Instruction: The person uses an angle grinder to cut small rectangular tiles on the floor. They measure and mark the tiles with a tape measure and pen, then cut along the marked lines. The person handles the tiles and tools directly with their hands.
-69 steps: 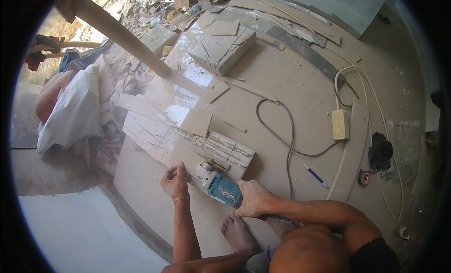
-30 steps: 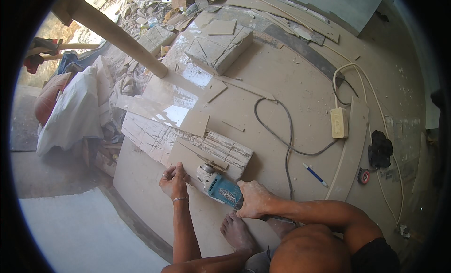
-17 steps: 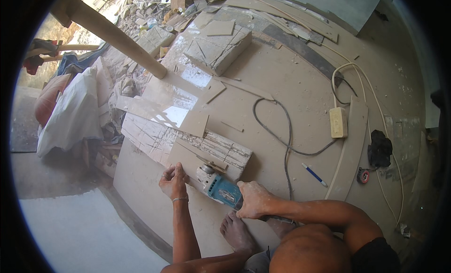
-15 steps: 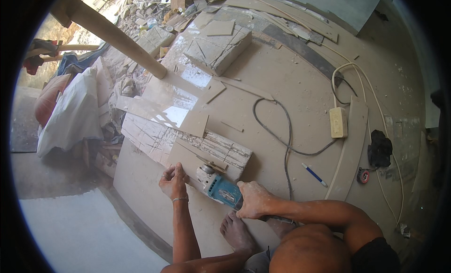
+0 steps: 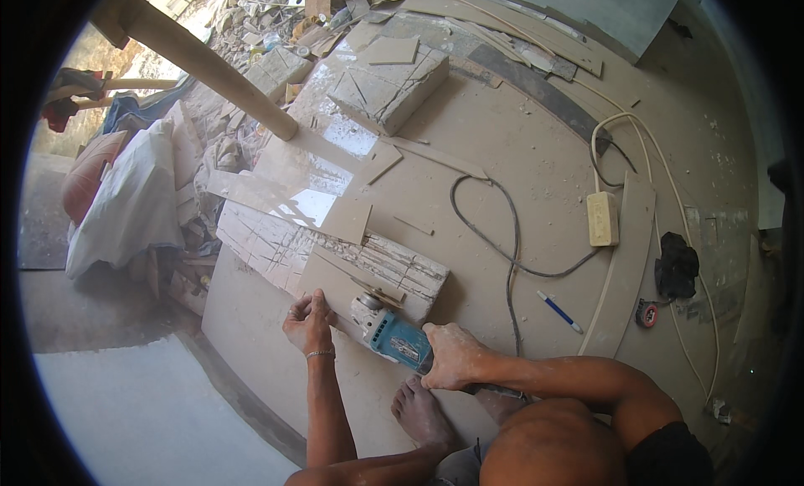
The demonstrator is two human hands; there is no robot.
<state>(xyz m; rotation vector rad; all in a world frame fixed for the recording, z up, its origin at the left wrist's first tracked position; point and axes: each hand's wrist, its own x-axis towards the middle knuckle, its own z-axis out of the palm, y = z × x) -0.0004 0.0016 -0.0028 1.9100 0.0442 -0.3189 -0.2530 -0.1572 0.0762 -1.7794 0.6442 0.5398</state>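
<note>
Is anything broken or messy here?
Yes. Broken tile scraps lie heaped at the upper left, and dust covers the floor. The right hand grips a blue grinder; the left hand presses a tile.

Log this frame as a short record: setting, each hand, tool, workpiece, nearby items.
setting: dusty floor strewn with tile offcuts
left hand: pressed flat on a beige tile
right hand: gripping a blue angle grinder
grinder head: at the tile's near edge
tile rests on: a scored slab
nearby: power strip, blue pen, tape measure
</note>
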